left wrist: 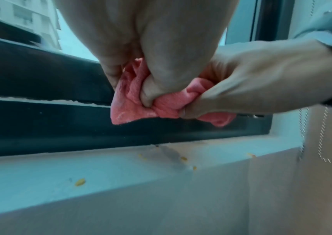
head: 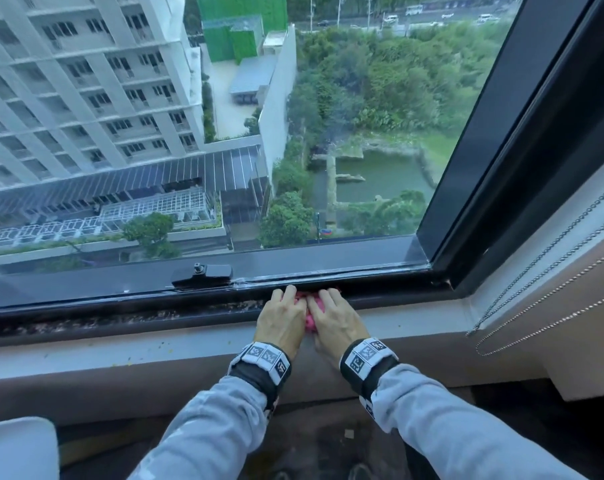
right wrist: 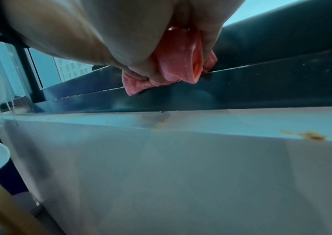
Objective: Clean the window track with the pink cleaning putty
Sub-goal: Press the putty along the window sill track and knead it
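Both hands sit side by side at the dark window track [head: 127, 315], the left hand [head: 282, 318] and right hand [head: 333, 322] each pinching the pink cleaning putty [left wrist: 133, 101] and holding it on the track's edge above the pale sill [head: 120, 351].

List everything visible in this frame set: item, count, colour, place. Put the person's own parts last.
Pink cleaning putty: one, pink, at the window track, held between both hands.
Window track: one, black, speckled with dirt, below the glass.
Window latch: one, black, on the lower frame, left of the hands.
Window sill: one, white, below the track.
Crumbs: several, yellow, scattered on the sill.
Blind chains: several, metallic beaded, hanging at the right.
Wrist bands: two, black with white markers, on the wrists.
Sleeves: two, grey.
Left hand: grips the putty.
Right hand: grips the putty.
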